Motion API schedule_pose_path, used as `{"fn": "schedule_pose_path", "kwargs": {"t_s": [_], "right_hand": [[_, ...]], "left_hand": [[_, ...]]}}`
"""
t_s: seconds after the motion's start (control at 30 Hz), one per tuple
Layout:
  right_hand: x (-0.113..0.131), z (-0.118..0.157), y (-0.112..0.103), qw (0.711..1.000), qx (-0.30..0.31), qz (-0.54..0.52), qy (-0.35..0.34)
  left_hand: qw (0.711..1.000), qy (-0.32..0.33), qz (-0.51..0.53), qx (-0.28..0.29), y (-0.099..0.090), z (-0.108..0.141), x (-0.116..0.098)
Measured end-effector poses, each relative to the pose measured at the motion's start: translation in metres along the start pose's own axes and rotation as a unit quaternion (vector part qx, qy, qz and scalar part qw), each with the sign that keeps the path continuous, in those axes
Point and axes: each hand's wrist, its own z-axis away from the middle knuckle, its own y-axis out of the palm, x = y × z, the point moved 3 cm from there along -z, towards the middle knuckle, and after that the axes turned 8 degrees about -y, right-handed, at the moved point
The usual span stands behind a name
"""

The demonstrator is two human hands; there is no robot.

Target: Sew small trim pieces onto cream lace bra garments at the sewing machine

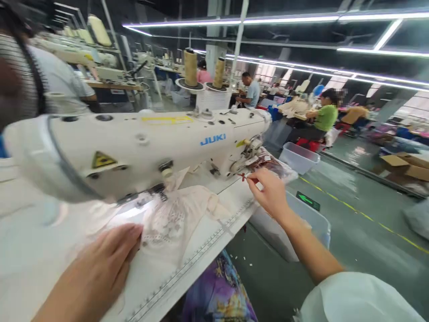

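My left hand (97, 264) is at the lower left, fingers pressed together, its fingertips at the edge of a cream lace garment (167, 221). The garment lies bunched on the white sewing table (201, 250) under the near end of a white JUKI sewing machine (161, 138). Out at the right, my right hand (270, 192) pinches a small dark red ribbon bow (243, 177) between thumb and fingertips. That bow hangs just above the table's far end, close to the machine's right end. My left thumb is hidden.
Thread cones (191, 67) stand behind the machine. A plastic-wrapped dark red bundle (268, 163) lies past my right hand. Clear plastic bins (298, 156) sit on the floor to the right. A co-worker in green (326, 116) sits farther back; another person (50, 71) is close on the left.
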Motion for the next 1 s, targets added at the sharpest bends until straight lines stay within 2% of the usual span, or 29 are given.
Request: {"fn": "schedule_pose_path", "kwargs": {"t_s": [0.03, 0.07, 0.17, 0.23, 0.3, 0.4, 0.5, 0.73, 0.93, 1.0], "right_hand": [[0.029, 0.001, 0.004, 0.995, -0.027, -0.050, -0.078], [0.059, 0.003, 0.009, 0.985, -0.042, -0.094, -0.142], [0.138, 0.004, 0.030, 0.946, -0.049, -0.160, -0.278], [0.177, 0.000, 0.051, 0.925, -0.049, -0.150, -0.346], [0.202, -0.010, 0.075, 0.907, -0.026, -0.129, -0.399], [0.213, -0.025, 0.109, 0.893, 0.049, -0.093, -0.437], [0.208, -0.031, 0.126, 0.881, 0.092, -0.058, -0.461], [0.199, -0.023, 0.128, 0.855, 0.021, -0.044, -0.516], [0.206, -0.024, 0.125, 0.847, -0.017, -0.040, -0.530], [0.208, -0.024, 0.124, 0.848, -0.017, -0.045, -0.528]], "left_hand": [[1.000, 0.002, -0.015, 0.022, -0.008, -0.002, -0.007], [1.000, 0.009, -0.019, 0.014, -0.017, -0.005, -0.012], [1.000, 0.023, -0.007, 0.014, -0.033, -0.013, -0.021], [1.000, 0.016, -0.014, 0.009, -0.036, -0.013, -0.023], [1.000, 0.003, -0.027, -0.002, -0.035, -0.010, -0.023], [0.999, -0.006, -0.033, -0.006, -0.032, -0.006, -0.021], [0.999, -0.008, -0.033, -0.011, -0.030, -0.004, -0.017], [0.999, -0.024, 0.028, 0.003, -0.027, 0.003, -0.004], [0.999, -0.014, 0.009, -0.045, -0.029, 0.003, -0.008], [0.998, -0.028, 0.022, -0.044, -0.032, 0.001, -0.009]]}}
